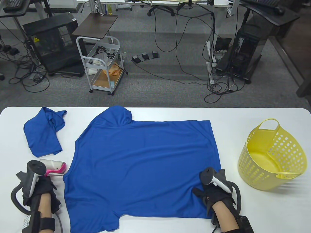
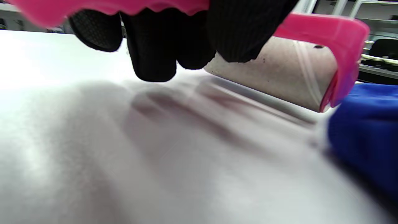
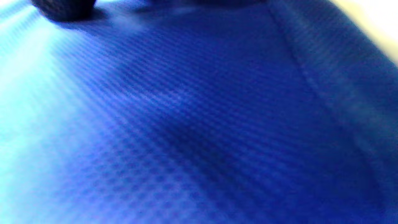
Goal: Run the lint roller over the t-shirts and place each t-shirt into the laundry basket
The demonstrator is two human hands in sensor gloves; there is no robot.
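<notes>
The white surface (image 1: 155, 223) carries a spread blue t-shirt (image 1: 143, 167) at centre, a crumpled blue t-shirt (image 1: 43, 133) at 10 o'clock, a pink lint roller (image 1: 54, 167) at 8 o'clock, and a yellow laundry basket (image 1: 272, 155) at 3 o'clock.

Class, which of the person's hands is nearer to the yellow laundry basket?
The right hand. It rests on the spread blue t-shirt, just left of the basket in the table view. The left hand grips the lint roller across the table.

right wrist view blurred, lint roller (image 2: 279, 74) handle hidden by fingers (image 2: 155, 46)
</notes>
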